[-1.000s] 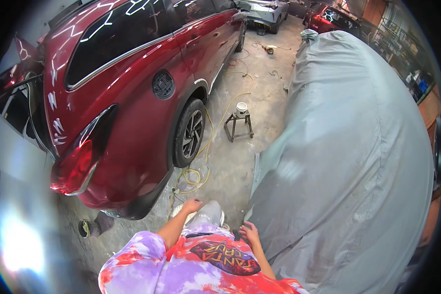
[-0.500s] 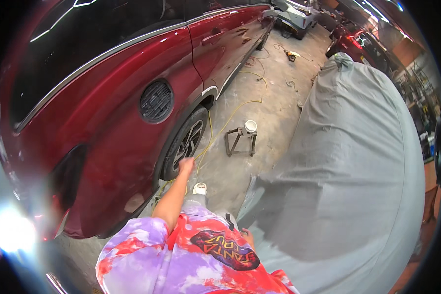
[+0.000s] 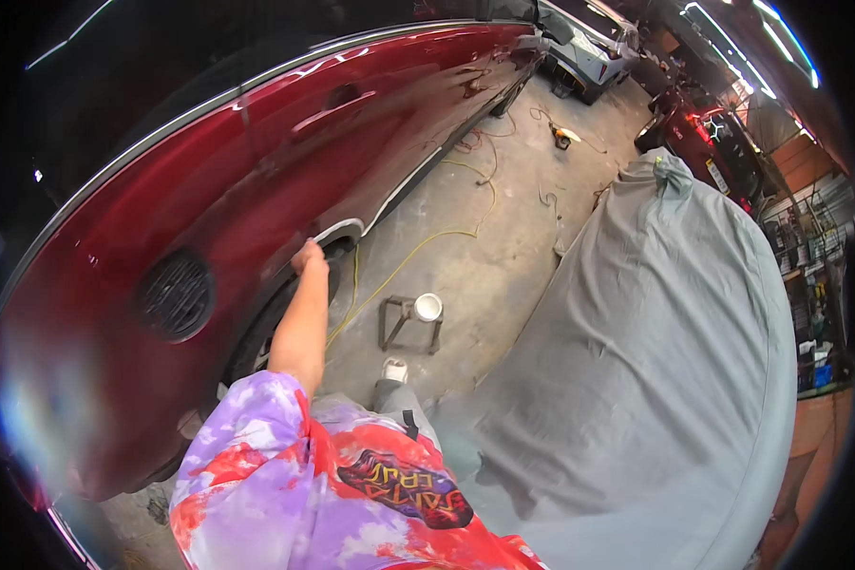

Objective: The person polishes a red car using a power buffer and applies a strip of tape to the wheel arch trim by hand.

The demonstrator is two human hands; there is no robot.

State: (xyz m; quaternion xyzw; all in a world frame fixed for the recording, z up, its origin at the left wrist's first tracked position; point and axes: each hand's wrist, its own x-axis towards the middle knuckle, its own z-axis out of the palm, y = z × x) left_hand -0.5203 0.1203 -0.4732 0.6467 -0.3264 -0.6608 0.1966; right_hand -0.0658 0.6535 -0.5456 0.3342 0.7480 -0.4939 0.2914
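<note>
My left arm reaches forward to the side of a dark red car. My left hand looks closed, at the upper edge of the wheel arch, next to a pale strip along that edge. Whether it touches the body, and what it may hold, is hidden behind the fingers. Below it the car's wheel is partly covered by my forearm. A dark round ribbed piece sits on the car's flank, left of my hand. My right hand is out of sight.
A small metal stand with a white tub stands on the concrete floor. A yellow cord runs beside the car. At right lies a large grey-covered shape. Farther off are a corded tool, a white vehicle and another red car.
My left hand has moved from in front of the wheel up to the wheel arch. My view has shifted toward the front. My right hand, earlier beside my shirt, has gone from view.
</note>
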